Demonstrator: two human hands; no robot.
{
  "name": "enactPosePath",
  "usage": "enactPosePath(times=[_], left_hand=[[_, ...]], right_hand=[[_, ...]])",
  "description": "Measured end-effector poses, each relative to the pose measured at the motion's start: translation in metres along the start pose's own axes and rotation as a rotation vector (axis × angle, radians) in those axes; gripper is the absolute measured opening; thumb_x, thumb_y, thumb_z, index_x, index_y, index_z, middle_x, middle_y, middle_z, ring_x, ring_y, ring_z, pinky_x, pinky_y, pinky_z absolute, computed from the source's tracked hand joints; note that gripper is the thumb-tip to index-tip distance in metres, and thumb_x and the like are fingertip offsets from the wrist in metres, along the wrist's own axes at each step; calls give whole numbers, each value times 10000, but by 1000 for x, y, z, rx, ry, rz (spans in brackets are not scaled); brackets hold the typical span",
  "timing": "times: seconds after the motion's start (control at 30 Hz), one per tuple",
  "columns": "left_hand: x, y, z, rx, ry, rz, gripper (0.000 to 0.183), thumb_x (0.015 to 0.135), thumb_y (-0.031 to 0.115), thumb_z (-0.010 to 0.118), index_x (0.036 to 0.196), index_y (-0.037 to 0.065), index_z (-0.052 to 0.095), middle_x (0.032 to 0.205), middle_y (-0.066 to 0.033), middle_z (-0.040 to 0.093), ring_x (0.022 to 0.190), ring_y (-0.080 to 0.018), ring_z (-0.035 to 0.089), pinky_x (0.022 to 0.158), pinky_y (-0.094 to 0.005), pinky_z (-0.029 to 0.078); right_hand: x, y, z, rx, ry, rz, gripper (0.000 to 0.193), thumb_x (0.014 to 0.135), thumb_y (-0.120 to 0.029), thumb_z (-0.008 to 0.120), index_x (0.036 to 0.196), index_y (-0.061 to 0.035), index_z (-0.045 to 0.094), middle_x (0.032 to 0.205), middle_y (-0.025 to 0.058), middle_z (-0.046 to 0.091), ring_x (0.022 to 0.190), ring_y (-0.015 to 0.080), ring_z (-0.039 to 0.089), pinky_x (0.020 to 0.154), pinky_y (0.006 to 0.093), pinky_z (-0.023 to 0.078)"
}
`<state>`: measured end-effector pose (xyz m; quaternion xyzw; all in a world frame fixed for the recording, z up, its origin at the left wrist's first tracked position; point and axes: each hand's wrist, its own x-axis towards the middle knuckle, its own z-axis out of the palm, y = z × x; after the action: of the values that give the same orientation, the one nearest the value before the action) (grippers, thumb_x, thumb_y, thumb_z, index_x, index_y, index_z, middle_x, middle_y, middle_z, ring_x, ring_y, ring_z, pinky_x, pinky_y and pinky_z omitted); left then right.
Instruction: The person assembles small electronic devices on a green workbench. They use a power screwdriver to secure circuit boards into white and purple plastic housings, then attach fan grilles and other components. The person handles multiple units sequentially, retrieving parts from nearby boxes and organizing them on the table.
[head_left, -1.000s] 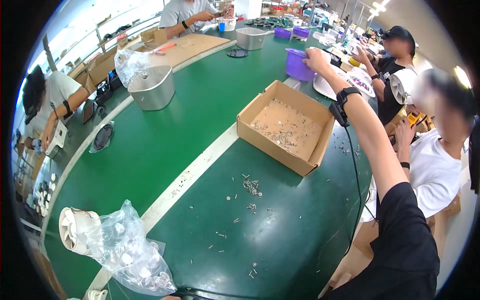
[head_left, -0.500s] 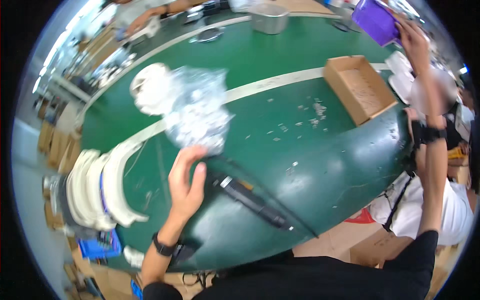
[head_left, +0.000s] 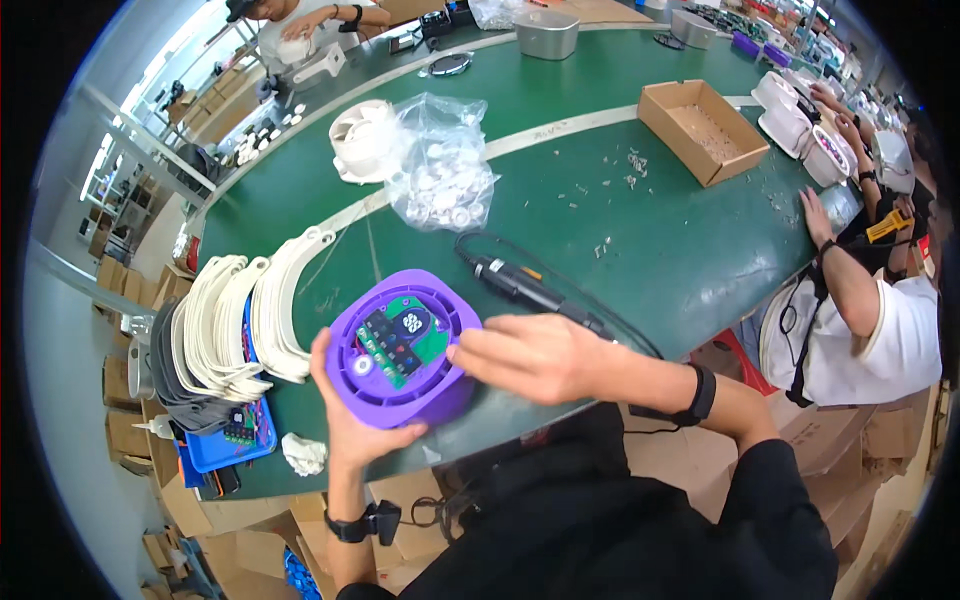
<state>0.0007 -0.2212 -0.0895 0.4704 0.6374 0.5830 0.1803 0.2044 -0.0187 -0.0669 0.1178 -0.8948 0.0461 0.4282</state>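
Observation:
My left hand (head_left: 360, 435) grips a purple rounded plastic housing (head_left: 425, 408) from its left and underside, holding it above the near part of the table. Set in the housing's open face is a green circuit board (head_left: 435, 345) with black parts and a small display. A white round piece (head_left: 363, 365) sits beside the board. At the housing's right rim, my right hand (head_left: 545, 358) has its fingers pressed together; whatever they pinch, if anything, is hidden. Behind that hand, a black electric screwdriver (head_left: 530, 285) with a cable lies on the table.
Stacked cream curved handles (head_left: 285, 310) stand left, near a blue tray (head_left: 215, 455) holding circuit boards. Beyond are a clear bag of white round parts (head_left: 440, 190), a white plastic part (head_left: 360, 140) and a cardboard box (head_left: 715, 165). Other people work at the right and far left.
The purple housing has come from the far upper right down to the front of me. My left hand, free before, now holds it; my right hand has moved in to its rim.

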Motion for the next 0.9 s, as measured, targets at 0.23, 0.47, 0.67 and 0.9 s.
enactPosePath(times=[0.23, 0.47, 0.67, 0.9], left_hand=[[-11, -22, 9, 306, 68, -26, 1131, 539, 204, 968, 1401, 71, 249, 1348, -162, 403, 1237, -293, 489, 1092, -400, 401], [30, 23, -22, 576, -261, 72, 1310, 575, 274, 921, 1582, 5, 127, 1582, -273, 278, 1475, -384, 310, 1208, -445, 274], [66, 32, -12, 607, -447, 188, 1263, 561, 389, 923, 1566, 51, 238, 1576, -260, 288, 1477, -468, 241, 1204, -512, 277], [106, 32, 13, 518, -654, 338, 1228, 536, 380, 914, 1545, 42, 299, 1565, -257, 305, 1472, -450, 265, 1207, -508, 262]], right_hand=[[-24, 18, 5, -283, -519, 741, 447, 745, -130, 754, 1106, 67, 579, 1085, 232, 603, 970, 398, 645, 753, 466, 582], [-28, 55, 17, -130, -588, 970, 378, 698, -189, 707, 941, 81, 604, 892, 287, 644, 789, 442, 660, 756, 490, 555], [-27, 65, -38, 582, -199, 1343, 305, 779, -188, 710, 958, 48, 640, 734, 74, 623, 633, 164, 605, 579, 316, 496], [-52, 46, -115, 1421, 743, 862, 389, 1018, -429, 590, 1188, -81, 560, 724, 25, 543, 580, 127, 529, 506, 273, 458]])
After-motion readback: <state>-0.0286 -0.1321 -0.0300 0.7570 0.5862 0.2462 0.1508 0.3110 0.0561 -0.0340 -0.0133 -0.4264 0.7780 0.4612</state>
